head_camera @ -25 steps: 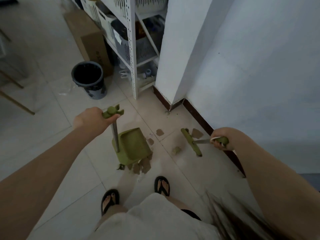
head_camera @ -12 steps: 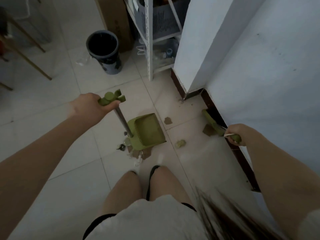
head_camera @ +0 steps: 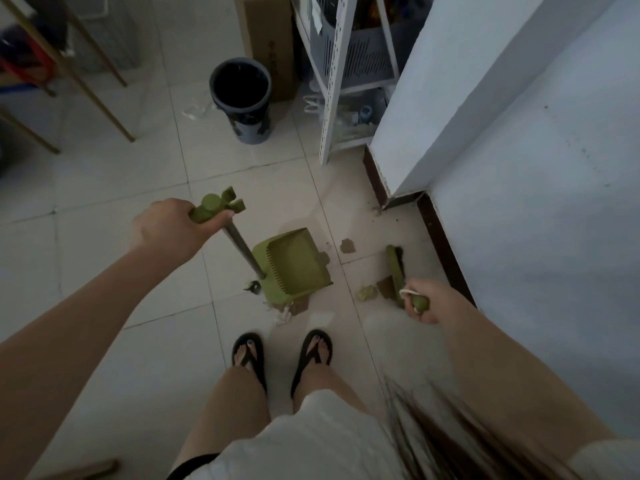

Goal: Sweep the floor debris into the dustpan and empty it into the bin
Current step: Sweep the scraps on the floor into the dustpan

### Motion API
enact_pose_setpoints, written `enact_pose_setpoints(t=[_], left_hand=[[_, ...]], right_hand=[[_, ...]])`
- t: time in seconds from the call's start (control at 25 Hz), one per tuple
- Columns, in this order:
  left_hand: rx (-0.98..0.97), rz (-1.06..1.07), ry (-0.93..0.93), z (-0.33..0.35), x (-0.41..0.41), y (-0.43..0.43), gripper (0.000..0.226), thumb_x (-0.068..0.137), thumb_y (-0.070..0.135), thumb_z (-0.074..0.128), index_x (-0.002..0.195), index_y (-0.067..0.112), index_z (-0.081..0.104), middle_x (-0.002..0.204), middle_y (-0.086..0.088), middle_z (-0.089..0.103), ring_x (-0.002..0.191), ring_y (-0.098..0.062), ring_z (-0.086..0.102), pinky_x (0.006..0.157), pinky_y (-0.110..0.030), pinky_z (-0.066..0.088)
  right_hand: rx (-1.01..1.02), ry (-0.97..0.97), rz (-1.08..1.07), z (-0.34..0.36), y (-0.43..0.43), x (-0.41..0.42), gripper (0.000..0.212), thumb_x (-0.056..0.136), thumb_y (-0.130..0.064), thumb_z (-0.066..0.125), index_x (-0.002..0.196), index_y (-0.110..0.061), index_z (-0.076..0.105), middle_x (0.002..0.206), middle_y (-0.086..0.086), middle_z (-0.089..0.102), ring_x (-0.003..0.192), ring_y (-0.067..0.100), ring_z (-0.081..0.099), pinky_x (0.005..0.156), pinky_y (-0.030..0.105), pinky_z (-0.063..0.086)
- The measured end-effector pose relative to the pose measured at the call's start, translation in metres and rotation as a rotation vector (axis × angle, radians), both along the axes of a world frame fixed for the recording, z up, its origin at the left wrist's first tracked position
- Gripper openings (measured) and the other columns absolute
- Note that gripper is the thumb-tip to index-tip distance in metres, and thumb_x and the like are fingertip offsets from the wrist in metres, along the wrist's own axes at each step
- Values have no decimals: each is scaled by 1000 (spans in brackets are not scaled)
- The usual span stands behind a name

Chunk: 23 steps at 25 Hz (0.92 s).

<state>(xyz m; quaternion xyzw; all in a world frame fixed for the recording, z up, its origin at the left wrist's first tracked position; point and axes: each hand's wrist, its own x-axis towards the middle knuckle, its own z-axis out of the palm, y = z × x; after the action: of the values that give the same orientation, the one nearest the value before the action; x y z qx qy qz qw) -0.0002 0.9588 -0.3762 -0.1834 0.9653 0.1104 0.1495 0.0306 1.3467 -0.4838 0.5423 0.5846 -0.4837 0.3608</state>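
My left hand (head_camera: 169, 226) grips the green top of a long metal handle whose green dustpan (head_camera: 292, 265) rests on the tiled floor. My right hand (head_camera: 431, 301) holds the green handle of a small brush (head_camera: 396, 268), its head on the floor near the dark skirting. Brown paper scraps (head_camera: 347, 245) and a crumpled greenish wad (head_camera: 367, 292) lie between brush and dustpan. More scraps and white bits (head_camera: 294, 308) sit at the dustpan's near edge. A dark round bin (head_camera: 240, 102) stands farther back.
A white metal shelf rack (head_camera: 334, 77) with grey baskets stands by the white wall corner (head_camera: 433, 98). A cardboard box (head_camera: 266, 39) leans behind the bin. Wooden legs (head_camera: 86, 81) cross the floor at the left. My sandalled feet (head_camera: 282, 355) stand just behind the dustpan.
The brush has come away from the skirting toward the dustpan, now beside the wad and a brown scrap. The view has tilted, so my feet show again. The dustpan has stayed put.
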Motion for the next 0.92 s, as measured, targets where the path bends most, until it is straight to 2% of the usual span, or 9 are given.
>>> enact_pose_setpoints(t=[0.12, 0.28, 0.4, 0.52, 0.68, 0.92], left_hand=[[-10, -28, 8, 0, 2, -28, 70, 79, 76, 46, 62, 8, 54, 61, -9, 57, 55, -22, 53, 49, -26, 35], [19, -82, 23, -1, -3, -81, 70, 78, 77, 46, 60, 9, 52, 60, -8, 56, 55, -22, 53, 50, -27, 37], [28, -122, 11, 1, -5, -127, 70, 77, 78, 46, 64, 10, 55, 62, -7, 57, 57, -21, 52, 53, -28, 39], [33, -150, 26, 6, -7, -166, 68, 77, 77, 48, 63, 10, 54, 62, -7, 56, 56, -21, 51, 51, -27, 36], [24, -169, 39, 13, -12, -210, 73, 76, 79, 47, 66, 8, 58, 64, -9, 59, 58, -23, 54, 55, -29, 42], [15, -196, 31, 9, -3, -231, 71, 75, 81, 45, 61, 12, 53, 61, -6, 56, 58, -24, 55, 55, -29, 41]], right_hand=[[-50, -32, 13, 8, -48, 1, 25, 94, -8, 44, 70, -3, 49, 60, 8, 47, 18, 10, 41, 26, 13, 36], [-106, -61, 16, 12, -119, 12, 23, 91, -9, 44, 69, -3, 51, 40, 8, 50, 21, 10, 42, 27, 13, 36], [-147, -84, -1, 18, -173, 23, 20, 88, -5, 42, 69, -5, 47, 35, 8, 46, 21, 10, 40, 26, 11, 33], [-169, -73, -30, 27, -209, 40, 22, 90, -5, 43, 68, -5, 46, 34, 7, 45, 21, 9, 40, 25, 11, 33], [-129, -68, -29, 49, -221, 50, 17, 90, -3, 42, 75, -3, 48, 42, 7, 43, 22, 9, 39, 24, 12, 33], [-65, -26, 87, 80, -235, 13, 23, 94, -5, 39, 73, -2, 47, 35, 7, 44, 20, 8, 39, 23, 11, 30]])
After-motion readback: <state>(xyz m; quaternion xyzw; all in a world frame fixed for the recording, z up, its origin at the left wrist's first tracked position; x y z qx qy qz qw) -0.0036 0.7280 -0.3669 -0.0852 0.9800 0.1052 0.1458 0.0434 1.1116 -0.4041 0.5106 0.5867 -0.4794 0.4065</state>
